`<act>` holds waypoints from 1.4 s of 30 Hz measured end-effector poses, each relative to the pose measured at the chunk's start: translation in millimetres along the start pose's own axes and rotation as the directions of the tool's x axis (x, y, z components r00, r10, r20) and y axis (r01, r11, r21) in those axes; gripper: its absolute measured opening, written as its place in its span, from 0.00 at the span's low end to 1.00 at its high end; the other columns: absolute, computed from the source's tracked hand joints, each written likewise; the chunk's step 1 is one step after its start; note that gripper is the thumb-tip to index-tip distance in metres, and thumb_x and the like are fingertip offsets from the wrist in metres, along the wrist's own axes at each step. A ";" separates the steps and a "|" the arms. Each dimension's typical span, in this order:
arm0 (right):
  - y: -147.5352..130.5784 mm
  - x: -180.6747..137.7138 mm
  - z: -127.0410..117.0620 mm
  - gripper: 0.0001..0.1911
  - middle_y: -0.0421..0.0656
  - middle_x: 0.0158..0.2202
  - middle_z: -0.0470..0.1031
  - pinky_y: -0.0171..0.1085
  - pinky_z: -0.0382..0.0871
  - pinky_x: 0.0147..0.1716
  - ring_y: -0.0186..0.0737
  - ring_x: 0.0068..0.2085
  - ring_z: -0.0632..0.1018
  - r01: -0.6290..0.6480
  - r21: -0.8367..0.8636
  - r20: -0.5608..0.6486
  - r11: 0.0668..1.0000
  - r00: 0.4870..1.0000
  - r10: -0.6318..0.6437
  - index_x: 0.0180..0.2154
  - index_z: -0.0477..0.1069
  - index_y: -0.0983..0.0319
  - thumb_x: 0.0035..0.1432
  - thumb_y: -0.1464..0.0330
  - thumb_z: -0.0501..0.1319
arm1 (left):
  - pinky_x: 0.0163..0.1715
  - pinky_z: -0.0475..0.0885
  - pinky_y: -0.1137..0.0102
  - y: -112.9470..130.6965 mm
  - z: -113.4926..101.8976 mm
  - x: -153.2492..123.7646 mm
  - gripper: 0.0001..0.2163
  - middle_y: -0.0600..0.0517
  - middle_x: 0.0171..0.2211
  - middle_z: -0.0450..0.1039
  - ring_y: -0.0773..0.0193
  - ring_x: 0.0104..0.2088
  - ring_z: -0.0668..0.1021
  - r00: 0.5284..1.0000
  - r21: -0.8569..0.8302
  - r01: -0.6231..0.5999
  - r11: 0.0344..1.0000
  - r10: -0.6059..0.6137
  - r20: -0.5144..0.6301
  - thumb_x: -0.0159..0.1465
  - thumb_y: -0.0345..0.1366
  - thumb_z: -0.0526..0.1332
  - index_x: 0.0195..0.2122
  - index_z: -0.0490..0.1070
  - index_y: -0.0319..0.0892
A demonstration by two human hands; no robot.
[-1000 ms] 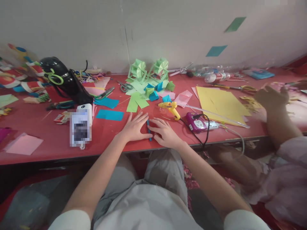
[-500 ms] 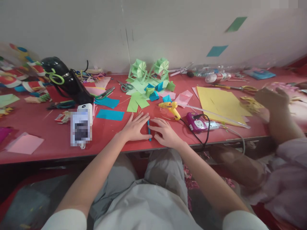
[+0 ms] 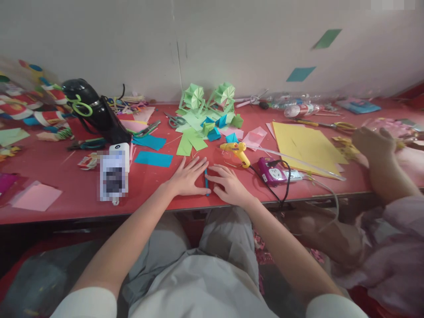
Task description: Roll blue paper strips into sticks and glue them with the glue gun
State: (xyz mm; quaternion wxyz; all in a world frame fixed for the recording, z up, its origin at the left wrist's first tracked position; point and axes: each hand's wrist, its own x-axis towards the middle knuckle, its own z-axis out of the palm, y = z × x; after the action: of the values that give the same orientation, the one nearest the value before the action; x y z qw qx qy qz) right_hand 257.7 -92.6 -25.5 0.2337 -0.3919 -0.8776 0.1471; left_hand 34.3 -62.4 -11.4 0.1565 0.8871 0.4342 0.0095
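Observation:
A narrow strip of folded blue paper (image 3: 206,182) lies on the red table (image 3: 145,187), pointing away from me. On its left, my left hand (image 3: 189,177) rests flat with fingers spread, the thumb tip at the strip's near end. My right hand (image 3: 228,184) is on the other side, fingers apart, fingertips touching or very close to the strip's right edge. Beyond my hands sit green cut papers (image 3: 191,141), small folded blue pieces (image 3: 213,133) and two pleated green paper wheels (image 3: 194,95). Flat blue paper (image 3: 153,159) lies to the left.
A yellow glue gun (image 3: 236,152) lies right of centre, beside a purple power socket (image 3: 272,171) with cables. Yellow sheets (image 3: 304,143) lie further right, near another person's hand (image 3: 374,141). A phone (image 3: 113,176) and black bottle (image 3: 96,110) stand left; scissors (image 3: 175,120) lie behind.
My hands and the blue strip keep almost the same place. The camera view has shifted slightly. At the right, the other person's hand has moved a little.

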 end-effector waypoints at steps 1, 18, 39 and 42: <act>0.4 -0.1 0.2 0.25 0.53 0.64 0.67 0.60 0.61 0.62 0.56 0.66 0.65 0.000 0.005 -0.003 1.000 1.000 0.000 0.56 0.76 0.59 0.57 0.73 0.56 | 0.69 0.31 0.42 -0.7 0.6 0.2 0.50 0.49 0.75 0.36 0.45 0.74 0.43 1.000 0.001 -0.001 1.000 0.001 0.002 0.59 0.69 0.54 0.75 0.38 0.49; -32.0 146.1 19.5 0.15 0.50 0.48 0.80 0.40 0.72 0.49 0.44 0.48 0.79 -0.090 0.207 0.036 0.974 0.996 0.084 0.48 0.76 0.64 0.61 0.73 0.59 | 0.69 0.40 0.43 -1.6 6.0 0.3 0.50 0.39 0.72 0.49 0.39 0.73 0.49 0.999 -0.039 0.044 0.998 -0.043 0.016 0.56 0.69 0.55 0.72 0.51 0.40; -24.7 157.0 27.0 0.07 0.39 0.31 0.75 0.36 0.73 0.31 0.36 0.30 0.78 -0.162 0.651 0.046 0.741 0.984 0.174 0.39 0.70 0.60 0.60 0.65 0.60 | 0.69 0.40 0.47 0.1 2.2 -1.0 0.48 0.43 0.73 0.50 0.42 0.72 0.51 0.997 -0.089 0.060 0.994 -0.055 0.059 0.58 0.66 0.55 0.73 0.48 0.43; 2.6 115.3 6.8 0.15 0.39 0.26 0.72 0.38 0.73 0.30 0.39 0.29 0.76 -0.171 0.667 -0.113 0.725 0.939 0.325 0.33 0.71 0.60 0.62 0.55 0.60 | 0.69 0.42 0.47 -1.2 4.7 -1.1 0.51 0.44 0.74 0.45 0.42 0.73 0.49 0.999 -0.078 0.042 0.996 -0.040 0.016 0.57 0.68 0.56 0.74 0.43 0.44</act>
State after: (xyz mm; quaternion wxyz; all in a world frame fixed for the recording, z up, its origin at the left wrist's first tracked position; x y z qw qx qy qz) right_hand 188.5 -4.2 1.6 0.4289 -0.4151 -0.6794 0.4267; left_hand 33.5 -63.8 -16.1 0.1944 0.8712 0.4505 0.0170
